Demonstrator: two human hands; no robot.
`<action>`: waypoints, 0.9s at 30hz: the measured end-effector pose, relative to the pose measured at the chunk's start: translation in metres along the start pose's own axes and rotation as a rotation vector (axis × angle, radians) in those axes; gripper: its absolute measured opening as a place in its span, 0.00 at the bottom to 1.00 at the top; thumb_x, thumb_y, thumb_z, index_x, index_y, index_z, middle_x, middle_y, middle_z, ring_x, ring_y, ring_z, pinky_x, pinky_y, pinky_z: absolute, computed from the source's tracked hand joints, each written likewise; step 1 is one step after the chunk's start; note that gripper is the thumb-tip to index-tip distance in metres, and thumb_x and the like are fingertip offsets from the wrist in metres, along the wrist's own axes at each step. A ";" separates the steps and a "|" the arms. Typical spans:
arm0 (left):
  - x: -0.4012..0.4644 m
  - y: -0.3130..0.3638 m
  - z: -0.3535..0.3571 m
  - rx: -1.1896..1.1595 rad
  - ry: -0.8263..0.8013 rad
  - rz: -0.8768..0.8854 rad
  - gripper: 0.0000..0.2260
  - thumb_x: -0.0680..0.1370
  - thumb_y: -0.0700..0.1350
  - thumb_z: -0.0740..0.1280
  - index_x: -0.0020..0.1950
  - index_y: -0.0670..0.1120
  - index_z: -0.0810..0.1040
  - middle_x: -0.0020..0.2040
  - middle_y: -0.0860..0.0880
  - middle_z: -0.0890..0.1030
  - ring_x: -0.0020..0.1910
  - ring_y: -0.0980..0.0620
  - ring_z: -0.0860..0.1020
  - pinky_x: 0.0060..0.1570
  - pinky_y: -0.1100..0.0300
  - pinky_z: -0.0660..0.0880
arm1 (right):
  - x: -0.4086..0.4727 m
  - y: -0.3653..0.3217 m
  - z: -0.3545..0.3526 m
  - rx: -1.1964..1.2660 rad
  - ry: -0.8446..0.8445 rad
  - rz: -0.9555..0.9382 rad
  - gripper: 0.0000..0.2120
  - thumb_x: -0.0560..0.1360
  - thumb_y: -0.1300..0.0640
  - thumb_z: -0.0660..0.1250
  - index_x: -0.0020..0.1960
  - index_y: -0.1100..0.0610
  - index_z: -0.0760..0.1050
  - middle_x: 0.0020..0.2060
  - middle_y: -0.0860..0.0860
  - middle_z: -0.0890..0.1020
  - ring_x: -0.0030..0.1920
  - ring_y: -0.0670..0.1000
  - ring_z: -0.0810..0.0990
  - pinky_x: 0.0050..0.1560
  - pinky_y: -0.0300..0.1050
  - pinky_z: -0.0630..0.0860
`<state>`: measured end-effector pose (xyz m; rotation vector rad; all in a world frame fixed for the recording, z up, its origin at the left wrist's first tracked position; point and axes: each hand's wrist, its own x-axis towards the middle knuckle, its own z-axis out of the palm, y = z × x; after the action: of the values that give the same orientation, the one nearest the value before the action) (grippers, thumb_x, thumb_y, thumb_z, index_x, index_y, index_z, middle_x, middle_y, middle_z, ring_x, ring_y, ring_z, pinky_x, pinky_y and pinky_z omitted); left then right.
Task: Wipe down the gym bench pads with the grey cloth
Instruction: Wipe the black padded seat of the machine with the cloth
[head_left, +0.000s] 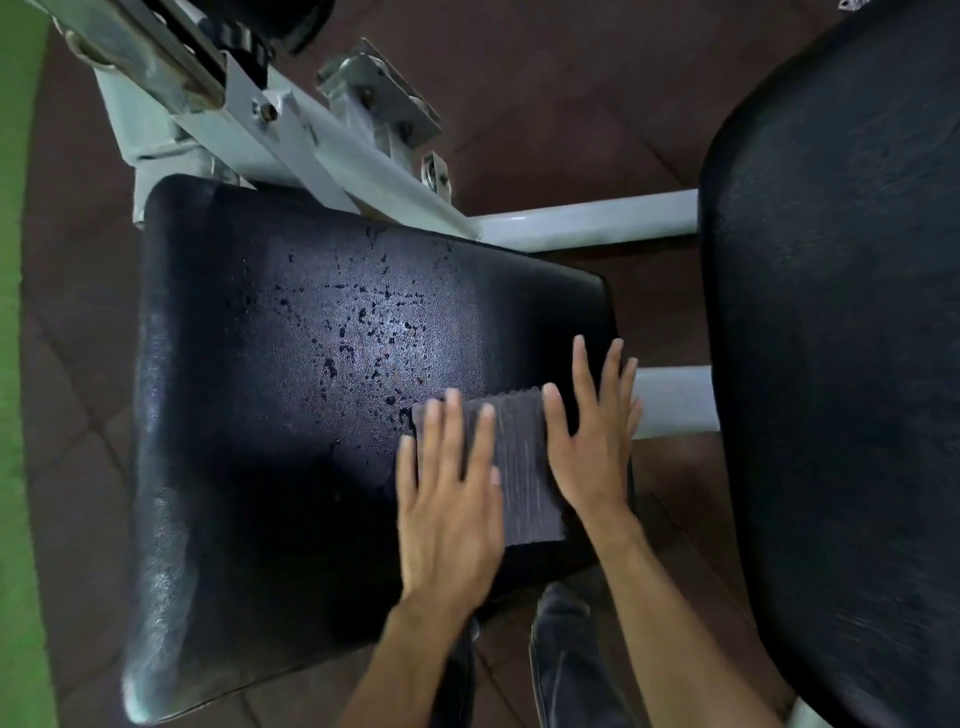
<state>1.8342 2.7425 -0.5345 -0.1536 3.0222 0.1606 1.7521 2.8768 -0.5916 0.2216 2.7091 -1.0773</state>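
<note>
Brown floor tiles lay under the black bench pad | we pressed our left hand flat, fingers spread, on the grey cloth | right hand lay open just beside it, thumb at the cloth's edge | droplets beyond our fingertips | second pad right of our right hand.

Both hands lie flat, fingers spread, on the grey cloth on the black seat pad: left hand on its left part, right hand on its right edge. Droplets bead ahead of the left hand. A second pad lies right of the right hand.
</note>
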 end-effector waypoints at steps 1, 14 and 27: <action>-0.001 0.008 0.009 0.033 -0.030 0.024 0.25 0.84 0.50 0.50 0.82 0.49 0.54 0.82 0.45 0.50 0.81 0.46 0.48 0.78 0.46 0.48 | 0.005 0.003 0.002 -0.012 -0.012 -0.013 0.29 0.81 0.37 0.47 0.80 0.43 0.50 0.81 0.52 0.45 0.79 0.54 0.39 0.76 0.66 0.44; 0.109 -0.076 -0.032 0.208 -0.079 -0.140 0.28 0.84 0.62 0.42 0.82 0.55 0.42 0.82 0.46 0.39 0.80 0.45 0.38 0.77 0.41 0.36 | 0.012 0.007 0.013 -0.245 -0.036 -0.090 0.33 0.79 0.31 0.41 0.80 0.43 0.46 0.80 0.55 0.42 0.79 0.57 0.38 0.76 0.64 0.41; 0.116 -0.006 -0.015 0.212 -0.100 -0.128 0.35 0.81 0.68 0.44 0.82 0.48 0.48 0.81 0.37 0.41 0.80 0.38 0.38 0.77 0.40 0.37 | 0.007 0.004 0.014 -0.260 -0.011 -0.109 0.28 0.82 0.38 0.44 0.80 0.44 0.49 0.81 0.55 0.47 0.80 0.58 0.43 0.76 0.64 0.52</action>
<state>1.7189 2.7240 -0.5334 -0.3088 2.8934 -0.1585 1.7480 2.8711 -0.6059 0.0244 2.8420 -0.7374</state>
